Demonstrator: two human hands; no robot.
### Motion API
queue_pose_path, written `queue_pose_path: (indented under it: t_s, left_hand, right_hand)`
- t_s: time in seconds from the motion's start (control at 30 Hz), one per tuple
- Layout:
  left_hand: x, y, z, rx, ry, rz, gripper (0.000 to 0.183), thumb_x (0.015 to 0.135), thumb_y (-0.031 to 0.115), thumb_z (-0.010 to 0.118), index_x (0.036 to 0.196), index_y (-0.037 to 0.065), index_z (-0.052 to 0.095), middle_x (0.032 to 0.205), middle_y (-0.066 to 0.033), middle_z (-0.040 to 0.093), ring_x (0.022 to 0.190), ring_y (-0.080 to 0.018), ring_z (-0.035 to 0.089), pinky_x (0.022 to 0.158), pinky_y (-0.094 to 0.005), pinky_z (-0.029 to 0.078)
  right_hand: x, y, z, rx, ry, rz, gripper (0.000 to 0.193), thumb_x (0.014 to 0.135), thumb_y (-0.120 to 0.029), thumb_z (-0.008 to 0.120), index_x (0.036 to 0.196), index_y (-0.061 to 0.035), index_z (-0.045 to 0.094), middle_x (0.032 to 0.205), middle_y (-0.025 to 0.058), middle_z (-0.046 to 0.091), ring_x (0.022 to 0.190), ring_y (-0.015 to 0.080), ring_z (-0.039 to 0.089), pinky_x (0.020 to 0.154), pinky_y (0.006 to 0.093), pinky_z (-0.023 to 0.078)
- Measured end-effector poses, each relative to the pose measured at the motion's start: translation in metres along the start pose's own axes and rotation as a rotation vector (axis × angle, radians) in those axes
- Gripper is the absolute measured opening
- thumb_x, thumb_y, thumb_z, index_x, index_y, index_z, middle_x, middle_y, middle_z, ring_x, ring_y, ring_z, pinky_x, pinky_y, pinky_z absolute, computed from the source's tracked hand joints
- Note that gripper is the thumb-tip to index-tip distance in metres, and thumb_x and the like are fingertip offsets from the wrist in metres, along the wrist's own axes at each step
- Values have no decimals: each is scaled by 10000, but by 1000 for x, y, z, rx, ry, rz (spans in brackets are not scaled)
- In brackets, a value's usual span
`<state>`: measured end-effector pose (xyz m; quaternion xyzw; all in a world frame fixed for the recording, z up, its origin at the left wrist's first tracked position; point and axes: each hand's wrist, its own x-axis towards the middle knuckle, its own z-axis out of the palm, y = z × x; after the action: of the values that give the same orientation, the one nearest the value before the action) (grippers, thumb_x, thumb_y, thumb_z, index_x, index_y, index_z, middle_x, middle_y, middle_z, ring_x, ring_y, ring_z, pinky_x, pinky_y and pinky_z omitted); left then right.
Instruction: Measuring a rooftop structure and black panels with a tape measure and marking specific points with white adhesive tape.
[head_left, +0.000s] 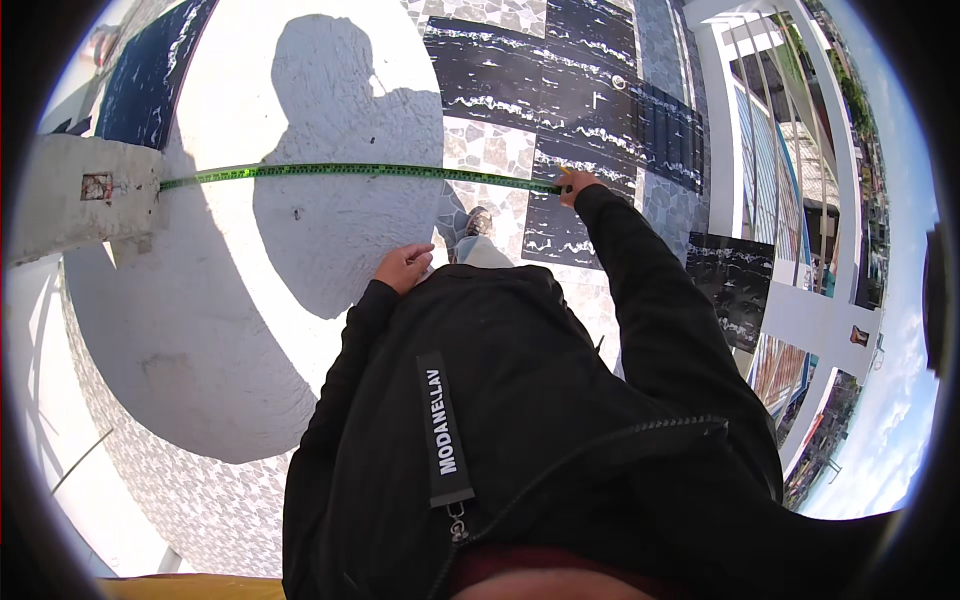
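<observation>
A green tape measure [350,171] stretches across a white, rounded slab [230,80], from a grey concrete post [80,185] at the left to my right hand. My right hand [579,186] is closed on the tape's near-right end, above black tiles with white streaks [575,215]. Something thin and yellow [565,170] sticks out by its fingers; I cannot make out its kind. My left hand [405,268] is at the slab's right edge, close to my body, fingers loosely stretched and holding nothing visible. Whether it touches the slab is unclear.
More black streaked tiles [485,70] lie on the stone-patterned floor [485,155], with one tile [730,285] near the railing. A white railing [730,130] runs along the right, with a drop and buildings beyond. My shoe [479,221] stands beside the slab.
</observation>
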<state>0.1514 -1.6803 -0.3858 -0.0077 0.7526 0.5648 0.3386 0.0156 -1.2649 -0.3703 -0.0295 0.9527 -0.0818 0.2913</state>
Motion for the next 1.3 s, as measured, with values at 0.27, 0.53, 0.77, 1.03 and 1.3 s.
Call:
queue_pose_path:
  t_s: [0.27,0.53,0.77,1.03,1.3]
  left_hand:
    - [39,29,14,543,108,103,328,868,212,589,1151,55,639,945,-182,603,914,-343,602,837,-411,484]
    - [63,62,27,959,200,-59,585,852,261,595,1389,135,401,1235,-141,484,1191,-318,473,928,-517,410]
    - [55,61,26,971,160,-39,678,820,277,638,1416,120,355,1264,-123,453,1213,-306,448,932,-522,402]
    - [52,59,27,936,223,36,732,804,261,675,1442,147,335,1187,-118,471,1133,-301,466,907,-505,383]
    - [65,25,-19,322,475,-30,653,799,210,618,1398,73,398,1137,-177,482,1101,-351,478,932,-453,398]
  right_hand:
    - [0,-12,-8,-2,-61,87,416,743,-205,655,1153,-265,684,932,102,703,906,270,679,825,390,541]
    - [15,2,3,5,-42,59,424,728,-221,659,1147,-272,686,962,89,700,938,280,670,851,401,529]
    - [14,-3,1,1,-59,39,391,717,-241,660,1106,-253,701,967,86,695,959,276,663,849,411,525]
    - [14,0,-2,-32,-58,7,425,712,-247,667,1136,-259,692,991,107,686,951,284,662,848,421,523]
    - [11,-12,-11,-6,7,-75,417,694,-212,703,1109,-173,701,902,158,680,832,312,675,790,399,535]
